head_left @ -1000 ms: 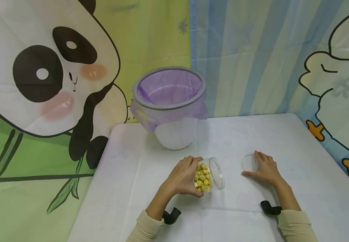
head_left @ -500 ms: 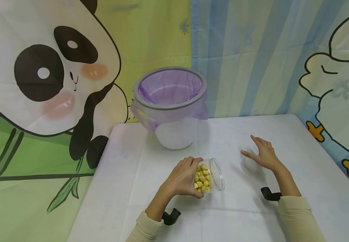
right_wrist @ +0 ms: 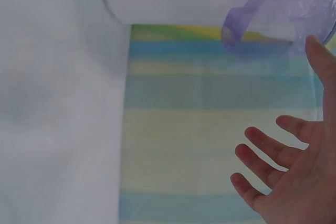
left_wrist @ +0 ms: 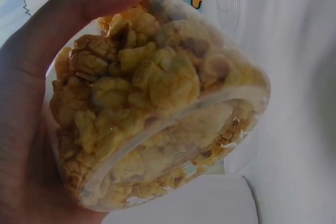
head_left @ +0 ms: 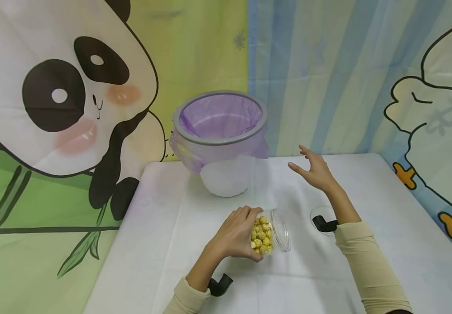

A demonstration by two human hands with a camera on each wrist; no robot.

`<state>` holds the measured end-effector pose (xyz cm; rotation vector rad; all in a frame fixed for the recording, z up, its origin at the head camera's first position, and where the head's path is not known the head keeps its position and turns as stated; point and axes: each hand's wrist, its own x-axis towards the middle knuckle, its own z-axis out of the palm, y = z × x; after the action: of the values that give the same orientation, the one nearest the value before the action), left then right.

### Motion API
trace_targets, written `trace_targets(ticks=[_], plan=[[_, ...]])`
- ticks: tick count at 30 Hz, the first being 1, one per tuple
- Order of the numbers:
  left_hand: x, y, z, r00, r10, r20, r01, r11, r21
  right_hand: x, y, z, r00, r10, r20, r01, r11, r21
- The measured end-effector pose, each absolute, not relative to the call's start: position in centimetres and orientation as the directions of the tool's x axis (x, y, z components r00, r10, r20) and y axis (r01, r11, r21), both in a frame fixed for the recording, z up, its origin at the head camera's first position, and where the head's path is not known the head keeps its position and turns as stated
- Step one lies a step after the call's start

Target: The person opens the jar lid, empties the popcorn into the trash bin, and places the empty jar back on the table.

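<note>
My left hand (head_left: 237,235) grips a clear plastic jar (head_left: 280,230) of yellow caramel popcorn (head_left: 262,235), thumb and fingers curled round its wall. The jar is tilted on its side, its uncovered mouth facing right. In the left wrist view the popcorn (left_wrist: 157,77) shows through the jar's base. My right hand (head_left: 315,171) is in the air beyond and right of the jar, fingers spread and holding nothing. A clear round lid (head_left: 316,211) lies on the table beneath the right wrist, partly hidden by a black wrist mount. Behind the jar stands a white bin with a purple liner (head_left: 219,113).
The bin's grey rim (head_left: 222,140) is left of the right hand, near the back edge of the white-covered table (head_left: 163,261). Printed curtains (head_left: 308,65) hang directly behind and at both sides.
My right hand has let go of the lid, leaving it on the table, then risen and moved forward and left towards the bin. The left hand and jar have stayed nearly still.
</note>
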<state>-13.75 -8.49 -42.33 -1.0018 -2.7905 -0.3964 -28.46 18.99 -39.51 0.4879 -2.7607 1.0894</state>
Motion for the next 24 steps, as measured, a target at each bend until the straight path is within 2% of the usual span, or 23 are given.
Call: trace_targets(ticks=[9, 16, 24], plan=[[-13.4, -8.8, -42.1, -0.763, 0.602, 0.235, 0.643, 0.743, 0.186, -30.3, 14.6, -34.7, -0.898, -0.245, 0.365, -0.437, 0.584, -0.684], [-13.2, -9.1, -42.1, -0.766, 0.594, 0.245, 0.638, 0.747, 0.187, -30.7, 12.1, -31.6, -0.876, -0.250, 0.412, -0.482, 0.451, -0.751], [-13.2, -9.4, -41.9, -0.767, 0.587, 0.258, 0.636, 0.750, 0.183, -32.1, 10.5, -30.8, -0.863, -0.270, 0.427, -0.505, 0.449, -0.737]])
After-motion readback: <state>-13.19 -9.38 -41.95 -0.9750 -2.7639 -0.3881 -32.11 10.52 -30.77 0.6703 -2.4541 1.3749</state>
